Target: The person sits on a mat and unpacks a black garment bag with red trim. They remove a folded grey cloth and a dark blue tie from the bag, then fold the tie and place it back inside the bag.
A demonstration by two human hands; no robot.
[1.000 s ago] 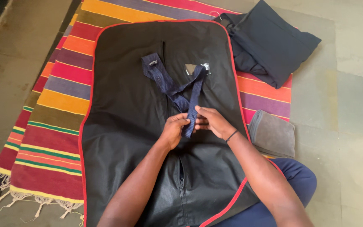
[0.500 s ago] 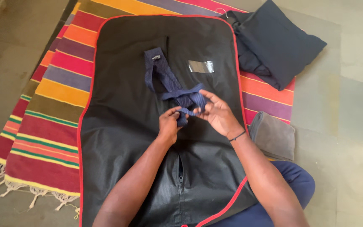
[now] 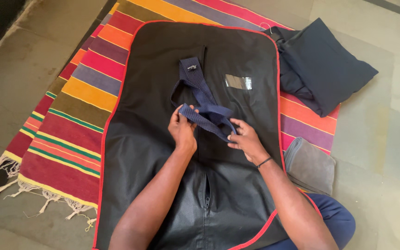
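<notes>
Left hand [image 3: 183,130] and right hand [image 3: 245,139] each pinch the navy tie [image 3: 203,104] (apparently mid-fold) over the black garment bag [image 3: 158,139], keeping the cloth taut.
</notes>
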